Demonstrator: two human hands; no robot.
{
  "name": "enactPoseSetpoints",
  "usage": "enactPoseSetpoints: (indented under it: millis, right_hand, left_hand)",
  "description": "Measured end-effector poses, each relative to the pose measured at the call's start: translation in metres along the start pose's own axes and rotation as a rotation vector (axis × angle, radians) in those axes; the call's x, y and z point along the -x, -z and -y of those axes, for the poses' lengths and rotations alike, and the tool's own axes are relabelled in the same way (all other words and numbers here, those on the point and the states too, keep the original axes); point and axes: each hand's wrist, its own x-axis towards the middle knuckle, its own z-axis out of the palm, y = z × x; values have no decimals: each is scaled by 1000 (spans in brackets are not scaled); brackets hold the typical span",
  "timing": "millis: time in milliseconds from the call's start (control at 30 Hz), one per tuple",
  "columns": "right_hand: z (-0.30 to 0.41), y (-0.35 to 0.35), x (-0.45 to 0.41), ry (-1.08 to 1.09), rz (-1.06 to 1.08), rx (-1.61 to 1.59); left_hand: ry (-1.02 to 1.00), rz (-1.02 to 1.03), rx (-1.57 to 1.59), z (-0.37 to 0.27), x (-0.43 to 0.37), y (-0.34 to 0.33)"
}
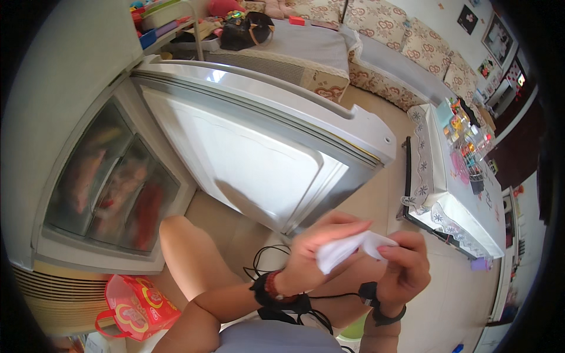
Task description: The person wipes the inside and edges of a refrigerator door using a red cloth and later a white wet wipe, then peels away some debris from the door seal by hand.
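A folded white tissue or thin cloth (337,254) is stretched between both hands above my lap. My left hand (306,249) grips its left part, and a dark band and a reddish beaded bracelet circle that wrist. The fingertips of my right hand (404,267) pinch the cloth's right end; a black band is on this wrist. To the left and ahead, a white freezer door (247,163) hangs open. Inside the freezer compartment are translucent drawers (119,189) with frosted contents, some red and pinkish, all pushed in.
A red gift bag (143,309) stands at lower left below the freezer. Black cables (267,260) loop by my legs. At right is a covered table (468,198) with bottles and small items. Behind the door are a patterned sofa (375,22) and a black handbag (245,31).
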Motion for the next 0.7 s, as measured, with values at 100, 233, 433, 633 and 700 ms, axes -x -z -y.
enactPoseSetpoints:
  millis: [100, 233, 433, 633, 700]
  right_hand:
    - [2, -31, -27, -30, 34, -127]
    - [5, -78, -50, -147, -41, -591]
    - [3, -109, -80, -31, 291, -377]
    - [5, -136, -89, -204, 402, -539]
    - [9, -136, -91, -172, 338, -481]
  left_hand:
    - [124, -332, 25, -33, -12, 21]
    - [12, -261, -195, -62, -18, 56]
    - [41, -173, -506, -101, -26, 84]
    - [132, -225, -602, -123, -38, 108]
    - [56, -158, -670, -127, -44, 111]
